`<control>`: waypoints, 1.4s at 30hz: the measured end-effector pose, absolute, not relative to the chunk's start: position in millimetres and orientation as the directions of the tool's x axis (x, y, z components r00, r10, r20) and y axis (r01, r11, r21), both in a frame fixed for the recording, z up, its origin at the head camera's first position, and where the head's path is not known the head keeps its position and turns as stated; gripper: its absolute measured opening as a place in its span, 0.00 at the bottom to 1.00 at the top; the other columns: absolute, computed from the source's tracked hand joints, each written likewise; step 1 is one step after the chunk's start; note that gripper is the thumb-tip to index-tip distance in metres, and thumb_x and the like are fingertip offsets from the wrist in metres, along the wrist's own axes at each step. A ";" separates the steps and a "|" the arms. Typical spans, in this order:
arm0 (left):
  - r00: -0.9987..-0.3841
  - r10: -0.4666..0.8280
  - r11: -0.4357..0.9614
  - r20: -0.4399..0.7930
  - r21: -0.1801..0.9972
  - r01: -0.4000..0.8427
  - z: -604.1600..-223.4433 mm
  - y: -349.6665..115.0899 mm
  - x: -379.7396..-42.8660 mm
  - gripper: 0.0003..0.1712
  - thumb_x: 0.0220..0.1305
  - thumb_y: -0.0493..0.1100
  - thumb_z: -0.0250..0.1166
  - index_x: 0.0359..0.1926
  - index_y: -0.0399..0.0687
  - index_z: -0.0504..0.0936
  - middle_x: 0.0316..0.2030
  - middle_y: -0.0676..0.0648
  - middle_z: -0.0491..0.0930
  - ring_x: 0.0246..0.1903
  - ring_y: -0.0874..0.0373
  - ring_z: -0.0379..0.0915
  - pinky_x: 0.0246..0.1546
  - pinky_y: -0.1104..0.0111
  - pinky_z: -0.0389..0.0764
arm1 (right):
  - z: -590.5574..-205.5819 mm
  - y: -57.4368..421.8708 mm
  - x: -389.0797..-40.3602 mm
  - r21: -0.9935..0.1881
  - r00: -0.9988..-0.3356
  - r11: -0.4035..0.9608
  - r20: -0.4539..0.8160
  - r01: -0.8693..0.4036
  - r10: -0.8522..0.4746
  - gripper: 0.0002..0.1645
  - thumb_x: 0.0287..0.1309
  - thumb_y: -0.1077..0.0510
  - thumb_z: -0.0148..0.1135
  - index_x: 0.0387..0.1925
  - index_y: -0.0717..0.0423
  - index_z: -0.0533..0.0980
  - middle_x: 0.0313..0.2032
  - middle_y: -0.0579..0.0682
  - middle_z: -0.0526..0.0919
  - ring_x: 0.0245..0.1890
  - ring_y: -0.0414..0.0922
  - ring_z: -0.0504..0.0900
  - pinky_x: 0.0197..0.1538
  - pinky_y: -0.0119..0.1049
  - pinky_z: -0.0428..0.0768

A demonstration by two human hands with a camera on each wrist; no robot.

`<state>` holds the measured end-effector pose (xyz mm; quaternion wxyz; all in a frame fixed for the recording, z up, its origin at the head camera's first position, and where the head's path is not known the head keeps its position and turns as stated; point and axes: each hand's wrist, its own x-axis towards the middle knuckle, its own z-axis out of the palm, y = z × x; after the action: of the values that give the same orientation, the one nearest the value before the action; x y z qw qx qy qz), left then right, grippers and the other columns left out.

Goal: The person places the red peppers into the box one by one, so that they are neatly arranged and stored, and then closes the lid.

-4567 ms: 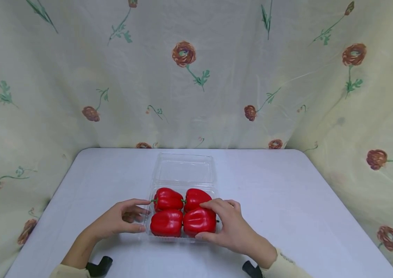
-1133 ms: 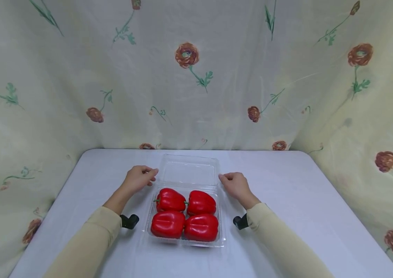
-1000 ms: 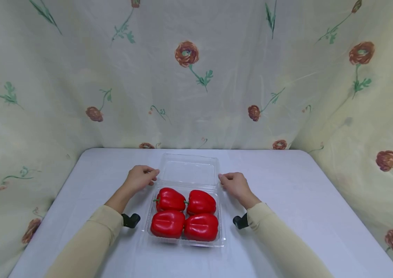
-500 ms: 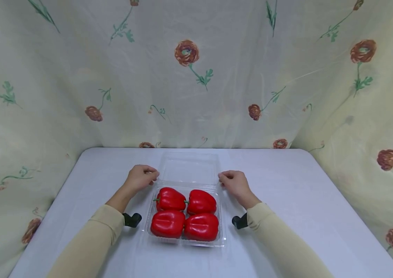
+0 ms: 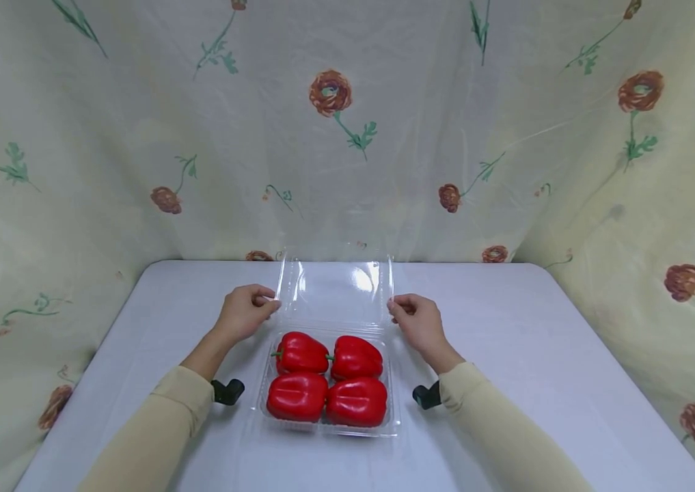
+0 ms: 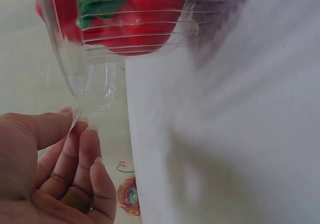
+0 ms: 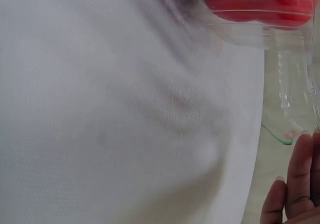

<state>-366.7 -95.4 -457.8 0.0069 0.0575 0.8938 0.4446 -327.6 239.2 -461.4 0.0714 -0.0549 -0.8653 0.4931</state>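
A clear plastic clamshell box [image 5: 359, 432] sits on the table with several red bell peppers [image 5: 296, 396] packed in its base. Its hinged lid [image 5: 335, 290] is raised and tilted up at the back, catching bright reflections. My left hand [image 5: 242, 314] pinches the lid's left edge; the left wrist view shows thumb and fingertips meeting on the thin plastic [image 6: 79, 109]. On the other side, my right hand [image 5: 419, 324] pinches the right edge. Only some of its fingers [image 7: 300, 169] show in the right wrist view, and the thumb is out of frame there.
A white cloth-covered table [image 5: 507, 383] lies under everything. A flower-patterned curtain [image 5: 396, 137] hangs behind it and at both sides. Black mounts [image 5: 228, 392] are worn at both wrists below the cream sleeves [image 5: 162, 424].
Earlier the hands were at the peppers, then moved back to the lid's side edges. In the last half second the lid has swung up from lying flat, both hands rising slightly.
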 end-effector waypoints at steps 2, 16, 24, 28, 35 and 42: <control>-0.991 0.114 0.595 0.068 0.795 0.123 -456.1 -95.6 -365.0 0.18 0.66 0.47 0.67 0.51 0.43 0.80 0.37 0.44 0.83 0.33 0.52 0.77 0.32 0.66 0.82 | -460.8 239.6 -326.2 -0.856 -0.983 0.517 0.098 -0.003 0.156 0.15 0.67 0.54 0.62 0.48 0.60 0.80 0.40 0.54 0.84 0.37 0.47 0.83 0.43 0.37 0.82; -0.951 0.211 0.587 0.228 0.748 0.309 -441.1 -104.1 -347.3 0.12 0.64 0.43 0.69 0.44 0.44 0.78 0.37 0.47 0.83 0.37 0.53 0.78 0.38 0.63 0.83 | -454.5 249.3 -306.4 -0.802 -0.966 0.564 0.257 -0.195 0.031 0.10 0.67 0.54 0.63 0.45 0.54 0.78 0.38 0.50 0.82 0.34 0.46 0.81 0.38 0.33 0.82; -0.921 0.277 0.593 0.273 0.706 0.387 -437.5 -110.8 -334.2 0.08 0.62 0.39 0.71 0.38 0.49 0.79 0.34 0.51 0.82 0.33 0.57 0.77 0.31 0.67 0.81 | -452.1 256.9 -286.7 -0.710 -0.944 0.641 0.324 -0.291 -0.070 0.08 0.64 0.54 0.66 0.43 0.49 0.80 0.38 0.44 0.83 0.36 0.43 0.81 0.39 0.34 0.83; -0.926 0.281 0.626 0.250 0.684 0.375 -438.1 -115.3 -326.2 0.07 0.61 0.39 0.71 0.38 0.51 0.80 0.35 0.52 0.82 0.34 0.56 0.77 0.33 0.67 0.82 | -451.2 258.0 -275.6 -0.638 -0.922 0.684 0.362 -0.355 -0.141 0.07 0.62 0.55 0.68 0.41 0.46 0.80 0.38 0.40 0.84 0.39 0.42 0.81 0.42 0.40 0.84; -0.915 0.311 0.647 0.256 0.649 0.401 -442.0 -124.6 -312.0 0.07 0.61 0.37 0.70 0.40 0.49 0.84 0.39 0.49 0.85 0.36 0.55 0.79 0.36 0.64 0.83 | -456.2 260.9 -261.4 -0.529 -0.866 0.711 0.440 -0.464 -0.238 0.12 0.57 0.61 0.71 0.42 0.47 0.80 0.41 0.42 0.82 0.39 0.42 0.80 0.43 0.47 0.84; -0.901 0.348 0.646 0.258 0.631 0.430 -450.5 -130.9 -303.2 0.10 0.61 0.33 0.68 0.39 0.53 0.88 0.40 0.53 0.84 0.38 0.58 0.78 0.38 0.64 0.82 | -468.0 263.3 -250.4 -0.476 -0.839 0.713 0.451 -0.514 -0.304 0.13 0.56 0.63 0.71 0.41 0.45 0.80 0.42 0.38 0.80 0.38 0.39 0.80 0.45 0.41 0.84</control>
<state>-303.2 -130.9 -450.5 -0.0566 0.2146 0.9055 0.3618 -250.4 263.3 -468.0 0.1725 0.2250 -0.9094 0.3044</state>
